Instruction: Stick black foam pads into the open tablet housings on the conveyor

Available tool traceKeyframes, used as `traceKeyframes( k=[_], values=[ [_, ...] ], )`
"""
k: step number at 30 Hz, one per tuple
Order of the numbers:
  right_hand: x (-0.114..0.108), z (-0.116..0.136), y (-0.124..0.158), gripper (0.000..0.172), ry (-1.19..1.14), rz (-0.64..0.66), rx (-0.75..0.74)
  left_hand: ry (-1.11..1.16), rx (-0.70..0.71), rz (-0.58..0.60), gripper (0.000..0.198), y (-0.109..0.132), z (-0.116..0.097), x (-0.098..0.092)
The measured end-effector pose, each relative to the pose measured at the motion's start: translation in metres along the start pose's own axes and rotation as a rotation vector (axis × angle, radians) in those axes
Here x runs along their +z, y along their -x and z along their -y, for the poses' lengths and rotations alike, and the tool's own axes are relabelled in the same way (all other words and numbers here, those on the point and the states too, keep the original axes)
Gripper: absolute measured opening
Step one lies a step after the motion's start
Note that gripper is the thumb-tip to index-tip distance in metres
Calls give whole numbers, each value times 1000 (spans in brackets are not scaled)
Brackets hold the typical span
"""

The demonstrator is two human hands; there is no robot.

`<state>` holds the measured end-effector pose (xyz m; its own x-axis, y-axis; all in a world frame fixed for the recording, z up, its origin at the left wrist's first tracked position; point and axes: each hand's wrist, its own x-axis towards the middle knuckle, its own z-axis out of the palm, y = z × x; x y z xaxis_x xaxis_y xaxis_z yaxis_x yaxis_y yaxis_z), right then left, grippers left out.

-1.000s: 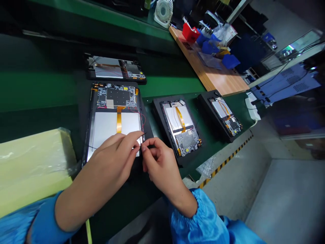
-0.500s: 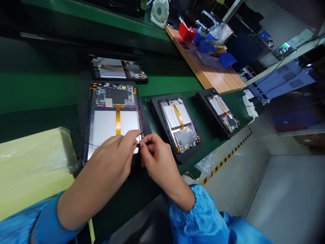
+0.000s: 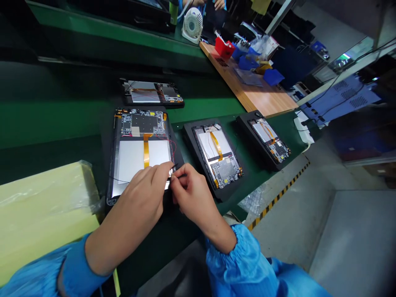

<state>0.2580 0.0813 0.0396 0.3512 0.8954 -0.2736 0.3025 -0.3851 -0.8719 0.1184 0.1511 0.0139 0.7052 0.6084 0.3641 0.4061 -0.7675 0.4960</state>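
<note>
An opened tablet (image 3: 142,150) lies just beyond my hands, its circuit board, white battery and orange ribbon cable exposed. My left hand (image 3: 145,189) is closed in a pinch over the tablet's lower right corner. A thin dark tip pokes out past its fingertips; the rest is hidden, so its kind cannot be told. My right hand (image 3: 192,189) pinches with thumb and forefinger at the same corner, almost touching the left fingertips. Whatever it holds is too small to name. A thin red wire (image 3: 173,145) loops along the tablet's right edge.
More opened tablets sit around: one behind (image 3: 151,93), one on a black block to the right (image 3: 218,152), another farther right (image 3: 269,138). Plastic-covered yellow sheets (image 3: 46,206) lie at left. A white fan (image 3: 192,25), red bin (image 3: 224,47) and a co-worker's hand (image 3: 219,4) show beyond.
The view has shifted slightly, so the tablets appear a little lower. Both hands stay pinched together at the tablet's corner. A co-worker's hands now show at the top.
</note>
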Motion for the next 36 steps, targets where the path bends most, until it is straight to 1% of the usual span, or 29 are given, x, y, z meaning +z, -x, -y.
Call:
traceKeyframes(
  k=[3, 9, 13, 17, 19, 21, 23, 24, 25, 26, 28, 29, 30, 31, 33, 34, 36],
  values=[
    [0, -1, 0, 10, -17, 2, 7, 31, -4, -10, 43, -4, 3, -3],
    [1, -4, -2, 10, -26, -5, 6, 82, 3, 40, 33, -12, 7, -12],
    [1, -4, -3, 10, -68, 5, 41, 69, 13, 81, 35, -18, 6, -14],
    [0, -5, -6, 22, -170, 15, 83, 61, -3, 139, 37, -21, 14, -15],
    [-1, -6, -9, 23, -222, 51, 117, 69, -5, 139, 34, -21, 22, -16],
    [-4, -8, -11, 19, -275, 108, 153, 80, -8, 139, 32, -19, 29, -18],
    [-7, -10, -10, 14, -311, 155, 163, 85, -11, 112, 30, -12, 32, -19],
    [-8, -12, -8, 10, -307, 153, 143, 81, -6, 88, 29, -7, 33, -20],
    [-10, -14, -5, 11, -274, 126, 93, 76, 11, 60, 29, -1, 34, -21],
    [-12, -17, -2, 16, -208, 84, 16, 67, 43, 38, 31, 5, 35, -21],
    [-15, -21, 7, 29, 4, 13, -201, 35, 135, 31, 41, 18, 36, -22],
    [-17, -23, 11, 34, 132, 4, -310, 16, 186, 47, 48, 23, 38, -21],
    [-18, -25, 14, 40, 259, 21, -395, -2, 229, 72, 53, 27, 40, -21],
    [-20, -26, 16, 45, 378, 52, -445, -19, 256, 97, 57, 30, 42, -20],
    [-24, -27, 17, 55, 556, 104, -468, -44, 263, 126, 56, 33, 47, -18],
    [-27, -28, 16, 57, 598, 120, -457, -48, 246, 125, 54, 33, 48, -17],
    [-31, -29, 15, 59, 577, 136, -440, -31, 185, 104, 48, 33, 50, -15]
  ],
)
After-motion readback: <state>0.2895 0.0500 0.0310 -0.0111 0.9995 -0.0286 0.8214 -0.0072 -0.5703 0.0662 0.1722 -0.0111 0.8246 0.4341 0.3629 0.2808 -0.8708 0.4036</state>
